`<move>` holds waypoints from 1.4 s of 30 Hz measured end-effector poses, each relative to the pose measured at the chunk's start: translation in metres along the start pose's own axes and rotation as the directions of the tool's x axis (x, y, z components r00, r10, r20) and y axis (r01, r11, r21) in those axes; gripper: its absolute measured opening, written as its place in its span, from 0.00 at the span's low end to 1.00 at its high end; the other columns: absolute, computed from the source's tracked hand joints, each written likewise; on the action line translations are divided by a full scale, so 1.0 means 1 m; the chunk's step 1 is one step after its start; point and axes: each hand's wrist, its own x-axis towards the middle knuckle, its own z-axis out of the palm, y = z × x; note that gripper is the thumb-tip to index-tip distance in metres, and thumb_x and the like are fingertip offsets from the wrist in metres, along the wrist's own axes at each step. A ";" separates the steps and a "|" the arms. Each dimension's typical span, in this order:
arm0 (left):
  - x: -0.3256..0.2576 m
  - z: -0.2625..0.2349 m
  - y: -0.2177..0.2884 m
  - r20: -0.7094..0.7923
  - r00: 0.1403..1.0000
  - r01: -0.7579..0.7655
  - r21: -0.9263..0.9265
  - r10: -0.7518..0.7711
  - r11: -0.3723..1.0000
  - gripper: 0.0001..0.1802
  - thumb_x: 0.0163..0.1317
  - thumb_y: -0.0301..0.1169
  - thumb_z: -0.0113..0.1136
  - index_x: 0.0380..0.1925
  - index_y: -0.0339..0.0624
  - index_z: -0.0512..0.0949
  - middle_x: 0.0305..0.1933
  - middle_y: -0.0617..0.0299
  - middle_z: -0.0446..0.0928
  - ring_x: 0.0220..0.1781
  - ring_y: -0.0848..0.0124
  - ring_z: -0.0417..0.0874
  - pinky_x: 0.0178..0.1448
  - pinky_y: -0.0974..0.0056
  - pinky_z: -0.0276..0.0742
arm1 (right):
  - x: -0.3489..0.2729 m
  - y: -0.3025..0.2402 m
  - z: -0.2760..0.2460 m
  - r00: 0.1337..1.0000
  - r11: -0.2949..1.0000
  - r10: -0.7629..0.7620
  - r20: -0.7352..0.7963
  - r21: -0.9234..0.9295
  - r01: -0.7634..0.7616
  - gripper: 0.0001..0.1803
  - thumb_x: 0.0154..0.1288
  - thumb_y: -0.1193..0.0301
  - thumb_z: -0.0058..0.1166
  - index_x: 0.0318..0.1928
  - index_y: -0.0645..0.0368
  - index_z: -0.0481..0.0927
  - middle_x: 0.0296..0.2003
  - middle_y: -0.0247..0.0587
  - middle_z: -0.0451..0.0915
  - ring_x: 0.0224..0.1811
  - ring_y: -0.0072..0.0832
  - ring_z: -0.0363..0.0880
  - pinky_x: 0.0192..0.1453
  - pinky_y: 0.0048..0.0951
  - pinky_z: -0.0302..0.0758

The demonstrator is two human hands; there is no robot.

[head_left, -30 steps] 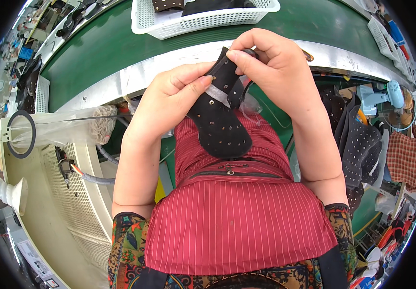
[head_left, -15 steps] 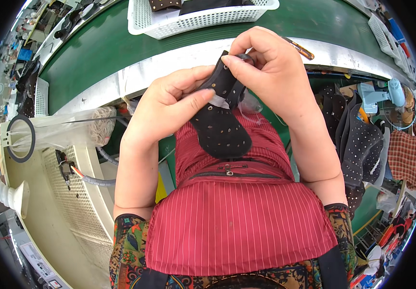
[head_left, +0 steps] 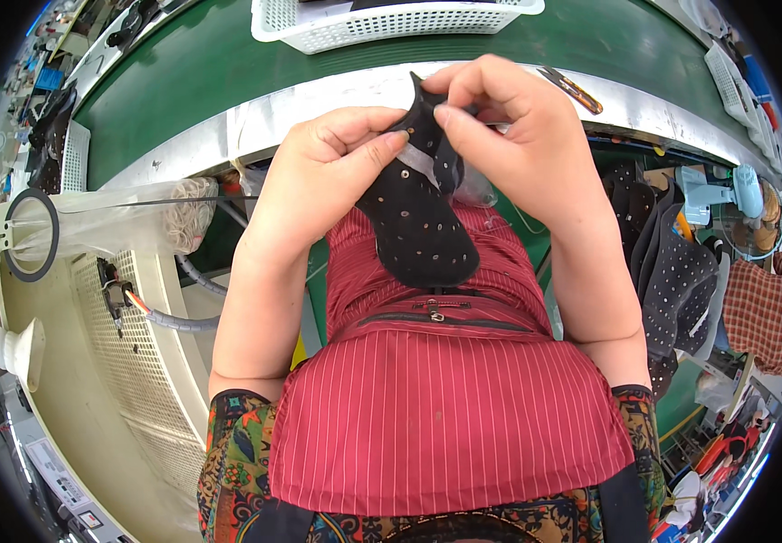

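Note:
A black shoe upper [head_left: 427, 240], dotted with small metal studs or eyelets, hangs over my lap with its rounded end toward me. Its narrow top edge is pinched by my right hand [head_left: 500, 113], thumb against fingers. My left hand [head_left: 341, 158] grips the left edge, thumb on the face and fingers behind. Across the upper, between the two hands, runs a pale strip of tape [head_left: 421, 163]. A fold of the piece turns back under my right hand. A red pinstriped apron [head_left: 445, 407] covers my lap.
Beyond my hands is a green work surface [head_left: 183, 109] with a metal edge, bearing a white perforated basket [head_left: 391, 32]. Small thread snips [head_left: 572, 90] rest on that edge. Studded black pieces [head_left: 681, 281] hang at right beside a light-blue fan [head_left: 744, 192]. A cream machine housing [head_left: 74, 362] stands left.
Both hands have shifted slightly up with the shoe upper. My right fingers now bend its top edge over, and the tape strip lies flatter and more in view.

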 end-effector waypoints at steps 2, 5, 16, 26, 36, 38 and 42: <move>0.000 -0.002 -0.002 -0.024 1.000 0.005 -0.009 -0.005 1.000 0.12 0.63 0.24 0.57 0.45 0.33 0.79 0.36 0.65 0.82 0.36 0.81 0.79 0.41 0.75 0.75 | -0.001 0.000 -0.002 0.993 0.997 -0.074 0.095 -0.027 0.077 0.07 0.53 0.74 0.57 0.29 0.64 0.74 0.42 0.55 0.80 0.45 0.42 0.80 0.47 0.34 0.75; -0.003 -0.001 0.000 -0.062 0.998 0.013 0.002 -0.013 1.000 0.11 0.63 0.24 0.57 0.45 0.34 0.80 0.35 0.65 0.81 0.36 0.81 0.78 0.41 0.75 0.75 | -0.001 -0.001 -0.011 0.943 0.978 -0.173 0.285 -0.063 0.199 0.07 0.50 0.74 0.57 0.29 0.63 0.74 0.47 0.61 0.78 0.54 0.49 0.75 0.57 0.37 0.70; -0.001 -0.004 -0.003 -0.073 0.997 -0.012 0.025 0.014 1.000 0.13 0.62 0.23 0.57 0.47 0.35 0.79 0.40 0.63 0.82 0.39 0.79 0.80 0.44 0.74 0.75 | 0.000 -0.008 -0.001 0.956 0.971 -0.201 0.215 -0.085 0.223 0.07 0.54 0.76 0.55 0.28 0.63 0.70 0.29 0.46 0.76 0.31 0.42 0.75 0.36 0.33 0.72; -0.009 -0.007 0.006 0.032 0.999 0.044 -0.103 -0.041 0.994 0.15 0.62 0.24 0.57 0.49 0.35 0.78 0.40 0.62 0.82 0.39 0.78 0.80 0.46 0.73 0.75 | 0.004 0.001 0.004 0.999 0.990 0.035 0.003 0.133 -0.035 0.06 0.61 0.75 0.56 0.33 0.63 0.73 0.24 0.31 0.72 0.25 0.14 0.67 0.28 0.20 0.66; -0.009 -0.005 0.007 0.039 0.999 0.027 -0.078 -0.024 0.997 0.14 0.64 0.25 0.55 0.49 0.34 0.78 0.39 0.63 0.81 0.38 0.80 0.81 0.43 0.73 0.77 | 0.008 0.000 0.003 1.000 1.000 0.017 0.004 -0.024 -0.017 0.05 0.64 0.75 0.54 0.34 0.62 0.73 0.26 0.28 0.74 0.25 0.10 0.71 0.25 0.13 0.68; -0.008 -0.006 0.007 0.043 0.999 0.026 -0.055 -0.023 0.998 0.14 0.64 0.24 0.55 0.50 0.34 0.78 0.40 0.63 0.81 0.38 0.79 0.81 0.44 0.73 0.77 | 0.008 0.000 0.004 1.000 1.000 0.008 -0.004 -0.026 -0.008 0.05 0.64 0.75 0.55 0.34 0.62 0.73 0.25 0.27 0.74 0.24 0.10 0.69 0.25 0.13 0.68; -0.007 -0.005 0.007 0.052 0.998 0.024 -0.053 -0.022 0.998 0.15 0.63 0.24 0.55 0.50 0.35 0.78 0.40 0.63 0.81 0.39 0.79 0.80 0.45 0.73 0.77 | 0.010 0.001 0.006 0.998 1.000 0.018 -0.053 -0.021 -0.019 0.06 0.62 0.74 0.56 0.33 0.63 0.74 0.24 0.31 0.74 0.24 0.15 0.70 0.27 0.18 0.68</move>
